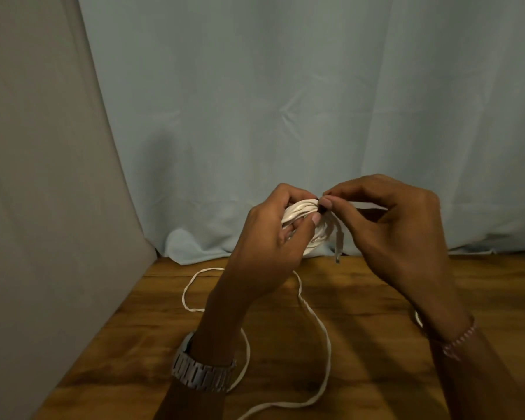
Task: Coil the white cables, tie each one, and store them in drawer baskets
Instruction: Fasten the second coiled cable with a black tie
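Head view: coiled white cable [303,221] held up in the air between both hands, above the far edge of the wooden worktop [376,344] and in front of a pale blue cloth backdrop [285,86]. Left hand [273,237] wrapped round the left side of the coil, fingers curled through and over the loops, thumb pressed across the front. Right hand [388,225] close against the coil's upper right edge, thumb and forefinger pinching a small dark tie [319,207] at the top of the bundle, just where the loops gather. Hands nearly touching at that point. Plug end [337,248] hanging straight down from the right side of the coil, free, near but apparently not touching the worktop. Coil plane roughly facing the camera, loops running left to right across the top; tie set crosswise to that run. Right hand nearer the tie, so likely the one to wind or cinch it, left merely steadying. Second, loose white cable [315,322] sprawled on the worktop below, passing under the left wrist, not yet coiled. No drawer baskets in sight. Metal watch [200,371] on the left wrist, beaded bracelet [459,341] on the right.
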